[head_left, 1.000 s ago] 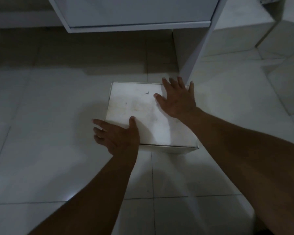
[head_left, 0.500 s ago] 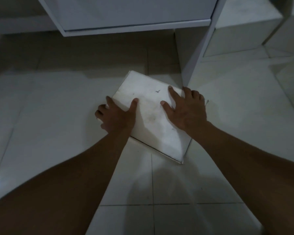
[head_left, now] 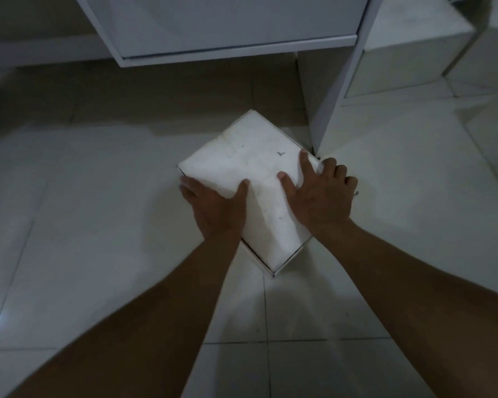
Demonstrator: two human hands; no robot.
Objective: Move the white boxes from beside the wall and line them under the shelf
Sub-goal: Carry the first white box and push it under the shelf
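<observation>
A white box (head_left: 250, 156) sits on the tiled floor, turned corner-on like a diamond, just in front of the white shelf (head_left: 236, 50). My left hand (head_left: 216, 208) holds its lower left edge, thumb on the lid and fingers down the side. My right hand (head_left: 319, 196) lies on the right part of the lid, thumb and forefinger flat on top, the other fingers curled over the right edge. The box's far corner points at the dark gap under the shelf.
The shelf's white upright (head_left: 337, 90) stands close to the box's right corner. Beyond it, another white box (head_left: 400, 67) sits at the back right, and a further pale box (head_left: 495, 139) is at the right edge. Open tile lies to the left.
The box has been turned clockwise from square-on to corner-on and slid a little toward the shelf. Both hands stayed on it, the left shifting onto its lower left edge.
</observation>
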